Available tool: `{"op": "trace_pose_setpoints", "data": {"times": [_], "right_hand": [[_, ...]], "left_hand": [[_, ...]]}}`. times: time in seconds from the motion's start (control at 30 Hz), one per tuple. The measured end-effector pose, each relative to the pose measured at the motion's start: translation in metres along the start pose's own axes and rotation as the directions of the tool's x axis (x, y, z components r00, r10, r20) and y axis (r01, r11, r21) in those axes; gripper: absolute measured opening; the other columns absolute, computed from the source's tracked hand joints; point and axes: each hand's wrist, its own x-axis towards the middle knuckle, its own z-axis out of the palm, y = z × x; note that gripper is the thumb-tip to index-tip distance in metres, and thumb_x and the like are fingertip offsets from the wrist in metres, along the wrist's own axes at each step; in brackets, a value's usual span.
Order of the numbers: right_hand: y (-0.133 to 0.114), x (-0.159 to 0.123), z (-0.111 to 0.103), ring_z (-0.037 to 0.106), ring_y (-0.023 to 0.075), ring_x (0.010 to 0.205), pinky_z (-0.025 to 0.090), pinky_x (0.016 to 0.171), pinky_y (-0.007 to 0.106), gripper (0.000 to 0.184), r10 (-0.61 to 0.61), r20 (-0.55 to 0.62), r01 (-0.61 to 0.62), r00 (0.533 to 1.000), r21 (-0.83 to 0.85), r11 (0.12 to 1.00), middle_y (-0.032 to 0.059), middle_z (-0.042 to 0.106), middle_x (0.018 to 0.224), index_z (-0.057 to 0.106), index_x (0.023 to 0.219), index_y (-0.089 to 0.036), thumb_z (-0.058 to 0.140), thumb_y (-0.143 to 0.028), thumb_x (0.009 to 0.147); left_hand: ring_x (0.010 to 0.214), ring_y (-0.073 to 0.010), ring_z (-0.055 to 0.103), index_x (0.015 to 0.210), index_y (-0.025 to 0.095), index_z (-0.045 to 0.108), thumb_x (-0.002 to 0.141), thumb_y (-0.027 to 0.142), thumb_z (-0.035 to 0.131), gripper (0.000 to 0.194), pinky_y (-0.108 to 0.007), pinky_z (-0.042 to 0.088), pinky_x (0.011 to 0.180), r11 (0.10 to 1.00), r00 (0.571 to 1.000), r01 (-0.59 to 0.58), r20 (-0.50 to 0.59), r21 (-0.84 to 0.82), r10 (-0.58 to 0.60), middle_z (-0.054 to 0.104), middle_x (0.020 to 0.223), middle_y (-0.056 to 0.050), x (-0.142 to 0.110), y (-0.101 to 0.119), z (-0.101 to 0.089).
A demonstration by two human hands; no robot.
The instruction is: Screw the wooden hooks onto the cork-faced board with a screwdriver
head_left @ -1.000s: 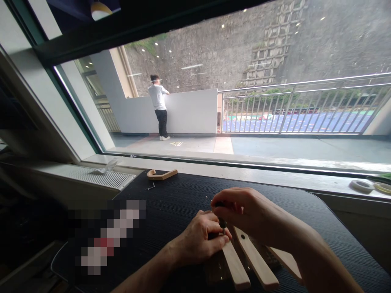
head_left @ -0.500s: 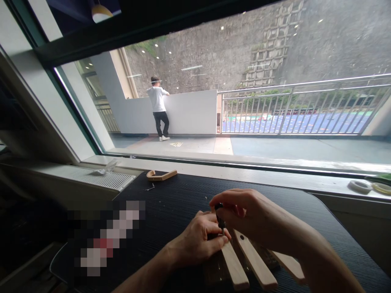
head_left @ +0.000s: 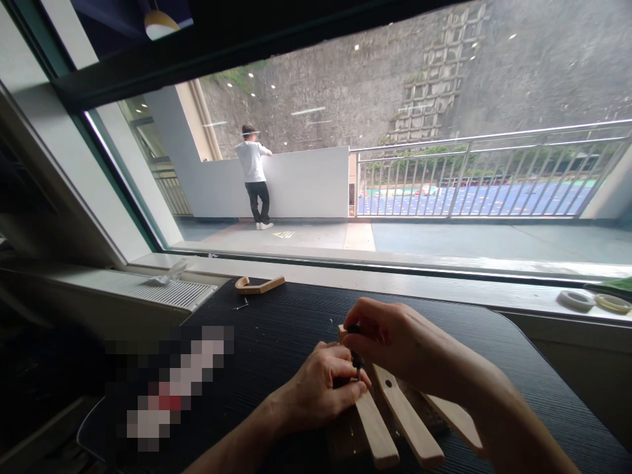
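My right hand (head_left: 397,336) is closed round the black handle of a small screwdriver (head_left: 357,361), which stands nearly upright with its shaft pointing down. The shaft meets the upper end of a pale wooden slat (head_left: 376,431). My left hand (head_left: 320,382) grips that same end between thumb and fingers, close round the screwdriver's tip; a screw there cannot be made out. Just right of it lies a second slat (head_left: 412,424) with a dark round spot. A third slat (head_left: 459,421) is partly hidden under my right forearm. Behind my right fingers, another wooden end (head_left: 342,332) shows.
A hook-shaped wooden piece (head_left: 259,286) and small screws (head_left: 241,305) lie at the back of the black table (head_left: 286,329). Left of my hands is a blurred-out patch (head_left: 178,388). Tape rolls (head_left: 577,301) rest on the sill. Outside the window stands a person (head_left: 254,171).
My right hand has turned and its fingers have closed further over the screwdriver handle, uncovering a wooden end behind. My left hand stays in place on the slat.
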Motion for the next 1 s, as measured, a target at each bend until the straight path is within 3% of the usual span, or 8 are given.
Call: {"op": "trace_pose_setpoints", "data": {"times": [0.1, 0.23, 0.43, 0.63, 0.77, 1.0], "right_hand": [[-0.003, -0.002, -0.003, 0.054, 0.0105, 0.064, 0.037, 0.056, 0.020, 0.025, -0.022, 0.042, 0.021, 0.999, 0.008, 1.000, -0.0026, 0.063, 0.075, 0.065, 0.107, -0.029, 0.055, -0.035, 0.084], [-0.006, -0.002, -0.004, 0.056, 0.0118, 0.074, 0.039, 0.061, 0.020, 0.022, -0.076, 0.073, 0.073, 0.994, 0.033, 0.997, 0.0002, 0.066, 0.092, 0.070, 0.098, -0.027, 0.051, -0.029, 0.086], [-0.004, 0.003, 0.002, 0.051, 0.0108, 0.064, 0.035, 0.055, 0.020, 0.020, -0.039, 0.049, 0.039, 0.998, 0.007, 0.999, -0.0014, 0.062, 0.072, 0.069, 0.087, -0.022, 0.054, -0.035, 0.085], [0.000, 0.002, 0.003, 0.048, 0.0097, 0.059, 0.033, 0.052, 0.020, 0.021, -0.001, 0.018, 0.002, 1.000, -0.017, 1.000, -0.0021, 0.060, 0.068, 0.067, 0.088, -0.022, 0.055, -0.038, 0.083], [0.001, -0.004, -0.004, 0.051, 0.0101, 0.061, 0.036, 0.054, 0.021, 0.025, -0.013, 0.068, 0.010, 0.998, 0.050, 0.999, -0.0029, 0.061, 0.068, 0.066, 0.105, -0.025, 0.053, -0.033, 0.085], [0.002, -0.003, -0.001, 0.052, 0.0099, 0.063, 0.036, 0.055, 0.020, 0.020, 0.015, 0.084, -0.025, 0.996, 0.120, 0.993, -0.0033, 0.063, 0.071, 0.067, 0.096, -0.024, 0.052, -0.032, 0.085]], "left_hand": [[0.087, -0.0161, 0.057, 0.082, 0.018, 0.072, 0.086, 0.025, 0.055, 0.019, -0.028, 0.040, 0.086, 1.000, 1.000, -0.015, 0.014, -0.001, 0.015, 0.066, 0.082, -0.002, 0.000, 0.001, -0.002], [0.084, -0.0161, 0.057, 0.076, 0.016, 0.070, 0.086, 0.026, 0.054, 0.021, -0.027, 0.041, 0.079, 0.999, 1.000, -0.025, 0.016, 0.024, 0.025, 0.063, 0.077, -0.002, 0.000, 0.000, -0.002], [0.086, -0.0171, 0.058, 0.082, 0.016, 0.071, 0.087, 0.027, 0.053, 0.022, -0.025, 0.043, 0.075, 1.000, 1.000, -0.009, 0.022, -0.012, 0.009, 0.065, 0.078, -0.003, 0.000, 0.000, -0.002], [0.082, -0.0159, 0.058, 0.081, 0.017, 0.071, 0.086, 0.025, 0.054, 0.020, -0.029, 0.039, 0.084, 0.999, 1.000, -0.014, 0.022, 0.029, 0.013, 0.065, 0.076, -0.001, 0.000, 0.002, -0.002], [0.089, -0.0164, 0.058, 0.087, 0.020, 0.072, 0.086, 0.025, 0.055, 0.017, -0.031, 0.035, 0.088, 1.000, 1.000, -0.026, 0.009, 0.017, 0.026, 0.068, 0.087, -0.001, 0.000, 0.002, -0.002], [0.089, -0.0158, 0.058, 0.083, 0.020, 0.071, 0.086, 0.023, 0.055, 0.017, -0.030, 0.036, 0.086, 0.999, 0.999, -0.037, 0.009, 0.013, 0.037, 0.068, 0.086, 0.000, 0.000, 0.002, -0.002]]}}
